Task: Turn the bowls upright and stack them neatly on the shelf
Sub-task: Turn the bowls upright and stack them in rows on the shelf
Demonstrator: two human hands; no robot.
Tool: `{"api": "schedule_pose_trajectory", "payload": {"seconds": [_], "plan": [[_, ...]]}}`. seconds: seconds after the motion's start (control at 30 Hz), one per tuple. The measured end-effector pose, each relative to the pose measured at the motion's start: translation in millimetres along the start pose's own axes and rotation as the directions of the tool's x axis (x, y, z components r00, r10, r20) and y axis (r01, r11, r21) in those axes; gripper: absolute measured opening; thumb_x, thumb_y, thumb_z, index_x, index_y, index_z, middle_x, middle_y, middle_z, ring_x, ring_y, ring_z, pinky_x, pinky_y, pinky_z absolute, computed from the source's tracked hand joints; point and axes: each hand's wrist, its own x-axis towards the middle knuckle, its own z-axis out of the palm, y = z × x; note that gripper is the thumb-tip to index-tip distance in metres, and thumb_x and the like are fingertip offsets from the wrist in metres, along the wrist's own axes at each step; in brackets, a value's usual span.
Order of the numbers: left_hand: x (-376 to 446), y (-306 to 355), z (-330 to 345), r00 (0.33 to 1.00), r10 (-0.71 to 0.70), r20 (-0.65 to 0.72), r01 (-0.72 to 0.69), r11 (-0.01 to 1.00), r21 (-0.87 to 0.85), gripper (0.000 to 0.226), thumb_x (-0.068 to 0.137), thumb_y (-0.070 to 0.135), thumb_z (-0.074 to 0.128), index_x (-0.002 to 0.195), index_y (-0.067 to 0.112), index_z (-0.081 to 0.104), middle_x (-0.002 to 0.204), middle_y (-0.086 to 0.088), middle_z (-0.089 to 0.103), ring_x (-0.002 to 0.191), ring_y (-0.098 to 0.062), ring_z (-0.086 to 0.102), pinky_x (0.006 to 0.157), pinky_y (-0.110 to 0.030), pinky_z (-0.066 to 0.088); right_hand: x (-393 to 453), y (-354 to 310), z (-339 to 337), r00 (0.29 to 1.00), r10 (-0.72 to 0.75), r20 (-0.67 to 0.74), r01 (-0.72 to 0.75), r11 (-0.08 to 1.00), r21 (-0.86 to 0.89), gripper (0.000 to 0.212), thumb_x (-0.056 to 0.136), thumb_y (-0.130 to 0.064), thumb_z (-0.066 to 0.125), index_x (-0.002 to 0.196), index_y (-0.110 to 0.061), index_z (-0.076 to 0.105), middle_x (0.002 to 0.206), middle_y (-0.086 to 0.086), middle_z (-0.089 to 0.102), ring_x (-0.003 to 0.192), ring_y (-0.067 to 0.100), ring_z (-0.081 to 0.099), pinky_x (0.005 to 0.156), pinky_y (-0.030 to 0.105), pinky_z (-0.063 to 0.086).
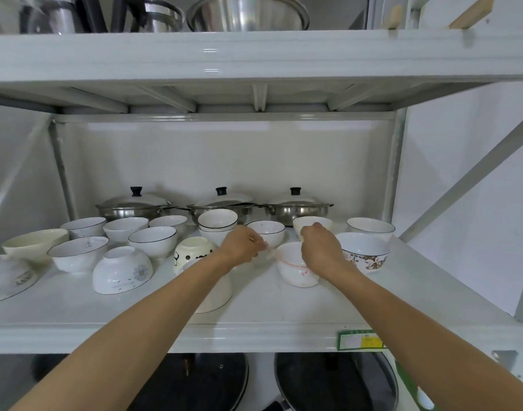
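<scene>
A white bowl with a red rim [294, 269] stands upright on the white shelf [254, 318], right of centre. My right hand [321, 247] grips its right rim with curled fingers. My left hand [242, 244] has its curled fingers at the blurred left rim and seems to pinch it. Three bowls lie upside down: a floral one [122, 269], a black-spotted one [195, 250] and a plain white one [217, 292], partly hidden under my left forearm. Several upright bowls stand around, including a two-bowl stack [217, 225] and a brown-flowered bowl [365, 252].
Three lidded steel pots [296, 207] line the back of the shelf. A plate [5, 277] lies at the far left. The shelf above [254, 54] carries steel pots and kettles. Dark pan lids [334, 381] sit below. A green label [359, 339] is on the shelf's front edge.
</scene>
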Motion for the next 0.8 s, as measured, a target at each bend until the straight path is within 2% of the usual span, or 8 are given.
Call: {"api": "schedule_pose_trajectory", "payload": {"seconds": [0.1,0.2,0.3,0.4,0.5,0.57,0.7,0.8], "plan": [[-5.9,-10.2,-22.4,0.994,-0.005,-0.107,0.001,0.999,-0.034,0.010,0.088,0.009,0.060,0.080,0.007,0.065,0.081,-0.008,0.060,0.072,-0.020,0.056,0.066,-0.030,0.049,3.7,-24.4,7.1,0.990,-0.101,-0.103,0.114,0.986,0.124,0.025,0.084,0.003,0.047,0.102,-0.003,0.064,0.111,0.013,0.056,0.102,0.032,0.059,0.076,0.034,0.047],[-7.4,-27.0,-46.8,0.983,-0.025,-0.180,0.038,0.997,0.068,0.015,0.086,0.011,0.061,0.072,0.016,0.061,0.077,-0.004,0.059,0.070,-0.022,0.053,0.065,-0.027,0.045,2.7,-58.3,7.8,0.984,-0.163,-0.073,0.175,0.963,0.203,0.025,0.087,-0.004,0.048,0.105,0.001,0.065,0.109,0.015,0.062,0.103,0.033,0.058,0.084,0.041,0.049],[-12.2,-43.9,-71.7,0.974,-0.059,-0.218,0.132,0.931,0.340,0.005,0.086,0.022,0.064,0.084,0.017,0.065,0.082,-0.003,0.061,0.079,-0.022,0.060,0.072,-0.030,0.048,-2.5,-89.6,8.2,0.967,-0.217,0.136,0.167,0.936,0.308,0.030,0.094,-0.019,0.049,0.110,0.001,0.064,0.109,0.015,0.066,0.105,0.031,0.060,0.088,0.039,0.049],[-26.2,-56.7,-92.5,0.969,-0.166,-0.184,0.238,0.828,0.507,0.028,0.089,0.035,0.057,0.078,0.010,0.055,0.067,-0.006,0.056,0.060,-0.023,0.053,0.054,-0.027,0.043,-6.5,-110.7,15.1,0.883,-0.229,0.409,0.088,0.938,0.335,0.036,0.099,-0.032,0.042,0.105,-0.001,0.058,0.105,0.015,0.065,0.089,0.030,0.065,0.085,0.037,0.052],[-42.0,-69.2,-107.0,0.917,-0.392,-0.069,0.380,0.812,0.442,0.050,0.092,0.057,0.044,0.086,0.008,0.053,0.081,-0.006,0.059,0.058,-0.020,0.060,0.060,-0.028,0.053,-8.6,-124.3,23.6,0.817,-0.116,0.565,-0.147,0.905,0.399,0.050,0.097,-0.053,0.033,0.099,-0.006,0.050,0.102,0.015,0.066,0.059,0.025,0.064,0.077,0.035,0.057],[-50.1,-76.2,-112.0,0.874,-0.485,0.026,0.452,0.832,0.322,0.065,0.088,0.067,0.042,0.102,0.005,0.056,0.097,-0.009,0.064,0.061,-0.021,0.067,0.067,-0.031,0.060,-8.8,-130.0,26.0,0.792,-0.055,0.608,-0.246,0.883,0.400,0.061,0.094,-0.063,0.030,0.101,-0.005,0.049,0.106,0.016,0.066,0.055,0.024,0.063,0.074,0.034,0.058],[-59.2,-79.4,-111.7,0.866,-0.479,0.142,0.457,0.875,0.160,0.072,0.087,0.068,0.042,0.112,0.003,0.059,0.100,-0.011,0.068,0.061,-0.021,0.070,0.065,-0.026,0.061,-8.2,-139.5,29.7,0.736,-0.054,0.675,-0.327,0.845,0.424,0.070,0.092,-0.066,0.033,0.118,-0.003,0.047,0.110,0.023,0.064,0.058,0.027,0.066,0.071,0.035,0.060],[-60.5,-78.5,-107.9,0.883,-0.447,0.144,0.426,0.891,0.157,0.065,0.091,0.063,0.041,0.114,0.004,0.057,0.097,-0.011,0.072,0.063,-0.020,0.072,0.066,-0.023,0.059,-8.4,-146.2,31.4,0.753,-0.033,0.657,-0.312,0.862,0.400,0.062,0.096,-0.058,0.033,0.112,-0.001,0.047,0.100,0.024,0.065,0.052,0.027,0.064,0.061,0.032,0.058]]}}
